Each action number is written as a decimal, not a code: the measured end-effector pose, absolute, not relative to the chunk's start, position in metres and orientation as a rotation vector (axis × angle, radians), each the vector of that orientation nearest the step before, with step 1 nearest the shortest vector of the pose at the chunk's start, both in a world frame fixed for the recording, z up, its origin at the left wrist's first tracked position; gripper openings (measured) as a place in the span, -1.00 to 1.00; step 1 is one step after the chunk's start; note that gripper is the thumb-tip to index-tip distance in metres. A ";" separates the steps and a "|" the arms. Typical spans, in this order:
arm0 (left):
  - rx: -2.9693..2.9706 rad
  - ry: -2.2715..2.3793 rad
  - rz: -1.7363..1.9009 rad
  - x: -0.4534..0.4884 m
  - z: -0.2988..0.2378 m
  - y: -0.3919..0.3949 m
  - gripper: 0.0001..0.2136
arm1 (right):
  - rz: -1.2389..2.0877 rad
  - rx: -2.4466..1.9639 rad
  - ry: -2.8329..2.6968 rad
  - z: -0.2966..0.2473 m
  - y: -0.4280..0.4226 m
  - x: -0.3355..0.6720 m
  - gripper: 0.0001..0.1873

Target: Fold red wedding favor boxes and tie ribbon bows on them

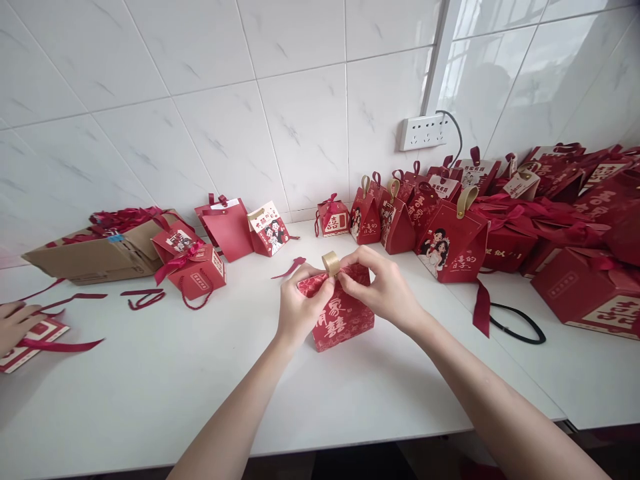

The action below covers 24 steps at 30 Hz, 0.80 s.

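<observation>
A small red gift box (pixel 344 320) with gold characters stands on the white table (pixel 150 393) in front of me. My left hand (pixel 300 308) pinches the left side of its top. My right hand (pixel 383 288) pinches the right side. Between the fingertips a gold loop handle (pixel 331 263) sticks up from the closed top. Both hands are closed on the box's upper flaps.
Several finished red boxes (pixel 453 243) line the wall and fill the right side. A cardboard carton (pixel 95 253) with ribbons lies at left, near a ribboned box (pixel 196 270). Loose red ribbons (pixel 145 297) and a black hair band (pixel 520 327) lie about. Another person's hand (pixel 15 323) holds a card at far left.
</observation>
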<state>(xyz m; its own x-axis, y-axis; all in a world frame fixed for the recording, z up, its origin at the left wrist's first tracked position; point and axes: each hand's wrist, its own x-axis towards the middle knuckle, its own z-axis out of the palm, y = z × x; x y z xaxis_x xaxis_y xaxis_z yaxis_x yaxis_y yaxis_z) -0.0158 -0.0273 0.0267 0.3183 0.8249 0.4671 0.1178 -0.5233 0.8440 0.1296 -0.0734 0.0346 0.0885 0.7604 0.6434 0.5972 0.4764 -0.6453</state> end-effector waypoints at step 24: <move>1.881 0.825 1.244 -0.017 0.028 -0.027 -0.90 | 0.183 -1.197 -1.615 0.034 -0.074 0.131 -0.91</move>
<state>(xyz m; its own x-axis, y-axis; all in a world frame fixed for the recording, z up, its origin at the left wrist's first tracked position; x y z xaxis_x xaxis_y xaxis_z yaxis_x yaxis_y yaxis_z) -0.0175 -0.0269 0.0281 0.3280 0.8174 0.4736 0.1182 -0.5329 0.8379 0.1311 -0.0738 0.0339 0.0711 0.7619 0.6438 0.5982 0.4839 -0.6387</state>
